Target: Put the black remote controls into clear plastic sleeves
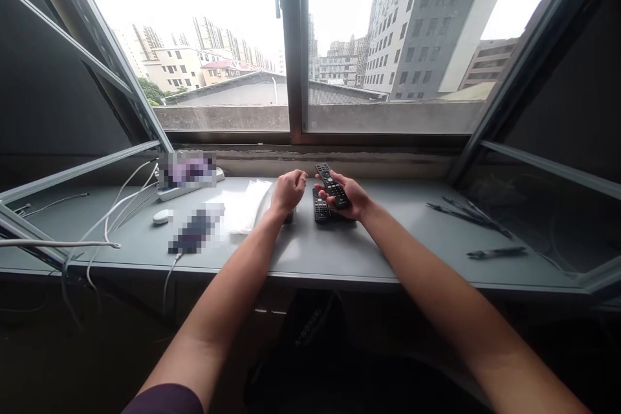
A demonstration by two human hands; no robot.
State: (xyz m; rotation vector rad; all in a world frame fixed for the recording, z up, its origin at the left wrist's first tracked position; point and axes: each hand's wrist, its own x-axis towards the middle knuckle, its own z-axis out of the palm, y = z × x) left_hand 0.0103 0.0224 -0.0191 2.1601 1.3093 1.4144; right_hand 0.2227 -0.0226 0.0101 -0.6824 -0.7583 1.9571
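Observation:
My right hand (pixel 356 196) is wrapped round a black remote control (pixel 332 186), raised and tilted with its button side toward me. Below it on the desk lies another black remote control (pixel 321 207), next to a dark item partly covered by my right hand. My left hand (pixel 289 189) is just to the left, its fingers curled closed and its back toward me. Whatever its fingers may hold is hidden. A small dark edge shows on the desk beside my left wrist, too covered to name. Clear plastic bags (pixel 250 207) lie left of that hand.
Pens (pixel 468 213) lie at the desk's right, with another pen (pixel 495 252) nearer the front. At left are a white mouse-like object (pixel 162 217), a blurred-out device (pixel 196 231) on a cable, a power strip (pixel 191 187) and white cables (pixel 119 207). Metal frames flank the desk (pixel 330 259).

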